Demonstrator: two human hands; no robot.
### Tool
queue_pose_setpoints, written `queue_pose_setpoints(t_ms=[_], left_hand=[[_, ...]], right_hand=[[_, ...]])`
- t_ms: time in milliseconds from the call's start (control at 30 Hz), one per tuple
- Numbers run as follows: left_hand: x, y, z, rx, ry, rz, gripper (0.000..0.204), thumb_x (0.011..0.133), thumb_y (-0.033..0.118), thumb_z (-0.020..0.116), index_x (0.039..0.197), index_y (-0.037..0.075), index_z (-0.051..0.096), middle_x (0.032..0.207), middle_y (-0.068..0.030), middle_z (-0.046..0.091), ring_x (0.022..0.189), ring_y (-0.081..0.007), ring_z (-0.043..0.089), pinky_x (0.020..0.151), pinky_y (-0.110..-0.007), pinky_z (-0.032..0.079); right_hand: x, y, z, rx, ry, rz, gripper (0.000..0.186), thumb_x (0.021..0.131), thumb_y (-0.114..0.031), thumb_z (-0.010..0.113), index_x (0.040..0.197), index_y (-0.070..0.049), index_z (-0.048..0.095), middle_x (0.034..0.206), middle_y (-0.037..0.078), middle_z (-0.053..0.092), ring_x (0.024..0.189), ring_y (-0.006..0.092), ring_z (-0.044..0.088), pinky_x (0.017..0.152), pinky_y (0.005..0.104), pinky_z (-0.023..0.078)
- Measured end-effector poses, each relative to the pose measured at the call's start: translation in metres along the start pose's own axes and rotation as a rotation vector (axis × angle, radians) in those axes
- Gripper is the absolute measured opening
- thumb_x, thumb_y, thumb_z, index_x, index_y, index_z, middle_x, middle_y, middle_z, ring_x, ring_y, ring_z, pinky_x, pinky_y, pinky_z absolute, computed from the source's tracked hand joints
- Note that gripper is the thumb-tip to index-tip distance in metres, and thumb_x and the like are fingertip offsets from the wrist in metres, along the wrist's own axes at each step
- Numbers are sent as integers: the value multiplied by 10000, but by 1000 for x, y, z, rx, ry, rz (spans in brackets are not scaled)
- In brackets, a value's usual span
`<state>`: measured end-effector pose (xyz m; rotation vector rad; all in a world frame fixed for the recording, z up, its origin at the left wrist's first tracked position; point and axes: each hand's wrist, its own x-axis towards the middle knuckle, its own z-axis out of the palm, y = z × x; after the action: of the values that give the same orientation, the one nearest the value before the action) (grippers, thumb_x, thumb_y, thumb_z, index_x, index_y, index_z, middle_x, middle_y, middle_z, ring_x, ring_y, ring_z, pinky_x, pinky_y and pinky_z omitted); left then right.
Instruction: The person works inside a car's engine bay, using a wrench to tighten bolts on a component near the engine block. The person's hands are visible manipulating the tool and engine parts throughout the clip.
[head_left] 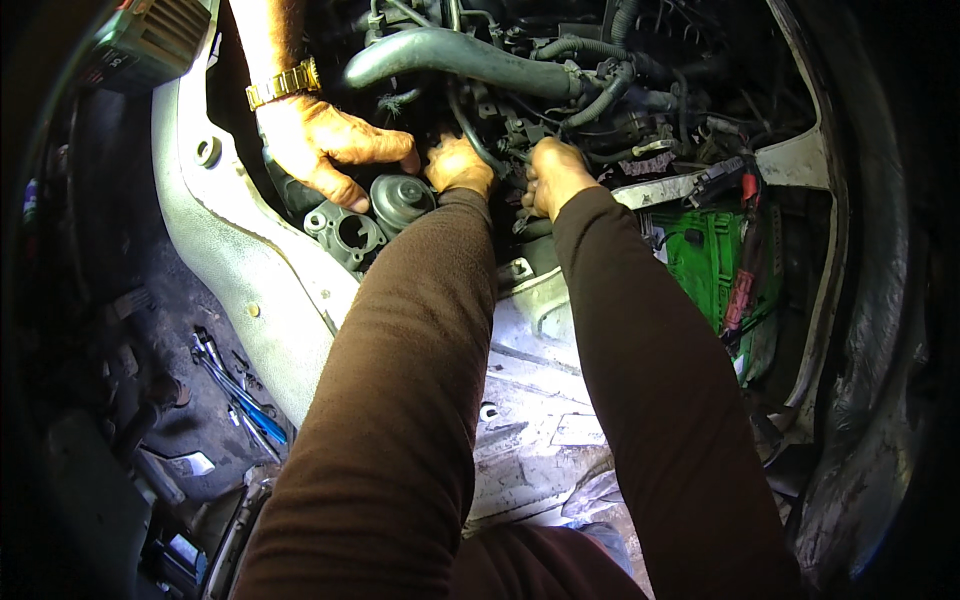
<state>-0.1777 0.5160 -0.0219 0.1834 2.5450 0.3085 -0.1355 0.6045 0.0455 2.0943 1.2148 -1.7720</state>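
Both my arms, in brown sleeves, reach into a vehicle's engine bay. My left hand point(460, 165) is closed low among the engine parts, beside a round ribbed metal cap point(402, 198); its fingertips and anything in them are hidden. Just to its right, my right hand point(556, 178) curls its fingers round something too hidden to name, near a bracket point(525, 132) and thin black hoses. From the upper left comes a co-worker's hand point(335, 150) with a gold wristwatch point(284, 84). Its fingers lie by the cap and a metal housing point(352, 234) with a round opening.
A thick grey hose point(460, 58) crosses above my hands. To the right sits a green battery point(705, 255) with red-wrapped cables point(742, 285). The pale body panel point(235, 270) borders the bay at left. Several hand tools point(240, 390) lie on the ground beyond it.
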Motion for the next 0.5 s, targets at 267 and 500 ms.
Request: queue_pose_setpoints(t_ms=[267, 500], left_hand=[[-1, -6, -3, -13, 11, -4, 419, 863, 366, 638, 1256, 223, 612, 1337, -70, 530, 1238, -323, 515, 969, -430, 485], [0, -6, -3, -18, -14, -12, 446, 840, 343, 675, 1262, 218, 606, 1344, -67, 522, 1239, -324, 513, 977, -429, 479]], right_hand=[[12, 18, 13, -1576, -109, -479, 439, 943, -220, 474, 1270, 60, 559, 1350, 223, 538, 1254, 317, 535, 1034, 389, 434], [18, 17, 12, -1791, -132, -537, 332, 887, -135, 539, 1158, 23, 648, 1156, 187, 667, 1023, 298, 668, 878, 382, 520]])
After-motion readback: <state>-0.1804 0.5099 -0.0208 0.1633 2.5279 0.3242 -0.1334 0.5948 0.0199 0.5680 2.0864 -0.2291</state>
